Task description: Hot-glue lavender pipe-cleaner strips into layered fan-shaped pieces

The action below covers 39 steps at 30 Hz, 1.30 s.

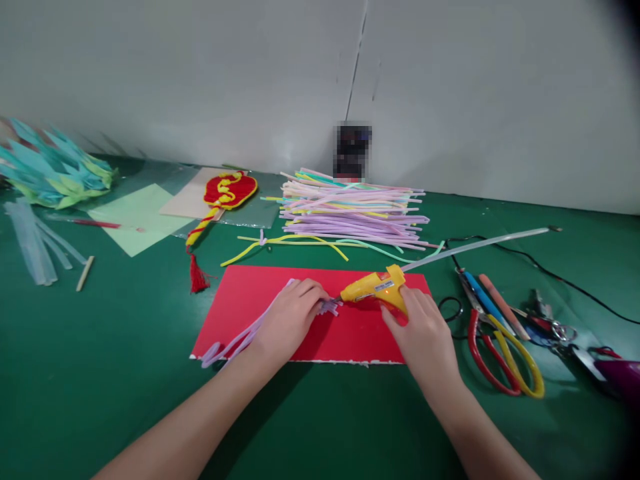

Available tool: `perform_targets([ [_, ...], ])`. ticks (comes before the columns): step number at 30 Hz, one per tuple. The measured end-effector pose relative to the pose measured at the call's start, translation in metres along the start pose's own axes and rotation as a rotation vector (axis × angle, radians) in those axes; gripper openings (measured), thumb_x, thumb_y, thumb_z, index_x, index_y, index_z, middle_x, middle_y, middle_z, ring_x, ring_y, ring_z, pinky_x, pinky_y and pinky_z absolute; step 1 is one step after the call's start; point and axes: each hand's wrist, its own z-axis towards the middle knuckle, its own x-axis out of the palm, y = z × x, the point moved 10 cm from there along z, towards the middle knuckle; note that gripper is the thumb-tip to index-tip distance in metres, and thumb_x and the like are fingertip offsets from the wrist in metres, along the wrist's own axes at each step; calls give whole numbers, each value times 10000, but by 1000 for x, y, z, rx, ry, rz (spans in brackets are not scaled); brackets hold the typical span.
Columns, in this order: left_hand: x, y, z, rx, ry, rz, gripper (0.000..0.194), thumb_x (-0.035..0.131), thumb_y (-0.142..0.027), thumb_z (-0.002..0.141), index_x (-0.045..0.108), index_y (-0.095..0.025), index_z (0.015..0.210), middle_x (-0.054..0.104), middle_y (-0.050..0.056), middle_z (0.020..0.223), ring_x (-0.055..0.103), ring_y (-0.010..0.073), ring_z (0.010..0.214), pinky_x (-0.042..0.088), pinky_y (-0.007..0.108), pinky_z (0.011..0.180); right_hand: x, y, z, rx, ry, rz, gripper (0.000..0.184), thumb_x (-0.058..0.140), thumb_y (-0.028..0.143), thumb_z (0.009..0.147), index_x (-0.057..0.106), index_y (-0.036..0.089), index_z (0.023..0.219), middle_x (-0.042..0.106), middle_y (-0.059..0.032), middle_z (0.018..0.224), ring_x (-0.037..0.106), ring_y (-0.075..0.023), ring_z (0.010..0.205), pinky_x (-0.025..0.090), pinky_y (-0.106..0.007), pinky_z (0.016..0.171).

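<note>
Purple pipe cleaners point(245, 338) lie bent on a red board point(360, 340). Over them is my left hand point(290, 312), its fingers closed on their right-hand ends. Those short ends stick out past the fingertips, touching or very near the nozzle of a yellow hot glue gun point(367, 287). My right hand point(423, 327) grips the gun by its handle, nozzle pointing left. From the back of the gun a long clear glue stick point(483, 248) juts out to the upper right.
Behind the board lies a pile of pastel pipe cleaners point(350, 210). A red and yellow fan with a tassel point(230, 190) lies back left, near a pale green sheet point(137, 220). Scissors point(500, 360) and a black cord point(550, 267) are right; loose glue sticks point(35, 247) are far left.
</note>
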Motion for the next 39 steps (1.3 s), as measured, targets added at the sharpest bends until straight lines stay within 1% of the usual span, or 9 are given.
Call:
perform_targets([
  [6, 0, 0, 1, -1, 2, -8, 151, 439, -126, 880, 558, -201, 935, 589, 17, 971, 522, 171, 903, 385, 357, 842, -1, 1, 0, -5, 18, 34, 279, 452, 247, 852, 546, 91, 1062, 606, -142, 893, 562, -249, 855, 506, -392, 742],
  [17, 0, 0, 1, -3, 4, -13, 146, 442, -130, 882, 556, -200, 940, 581, 18, 975, 501, 172, 892, 394, 347, 814, 0, -3, -2, 23, 36, 84, 293, 450, 249, 854, 545, 98, 1086, 611, -148, 923, 564, -259, 889, 506, -406, 764],
  [23, -1, 0, 0, -2, 6, -8, 137, 440, -140, 884, 556, -197, 930, 587, 22, 964, 501, 176, 882, 398, 347, 803, -1, -5, -2, 25, 36, 73, 279, 473, 206, 835, 547, 92, 1078, 619, -145, 916, 565, -257, 886, 508, -401, 773],
  [30, 0, 1, 0, -11, 13, -23, 151, 435, -124, 882, 554, -201, 934, 585, 21, 969, 500, 175, 888, 399, 345, 803, 0, -8, -3, 41, 49, 78, 280, 465, 225, 841, 546, 93, 1075, 618, -147, 919, 562, -257, 881, 516, -401, 750],
  [39, -1, 1, 1, -10, 9, -29, 154, 429, -134, 883, 555, -203, 938, 585, 24, 969, 507, 174, 897, 400, 352, 818, -1, -7, -4, 35, 30, 73, 274, 473, 222, 843, 551, 102, 1076, 626, -143, 923, 573, -258, 891, 514, -407, 770],
])
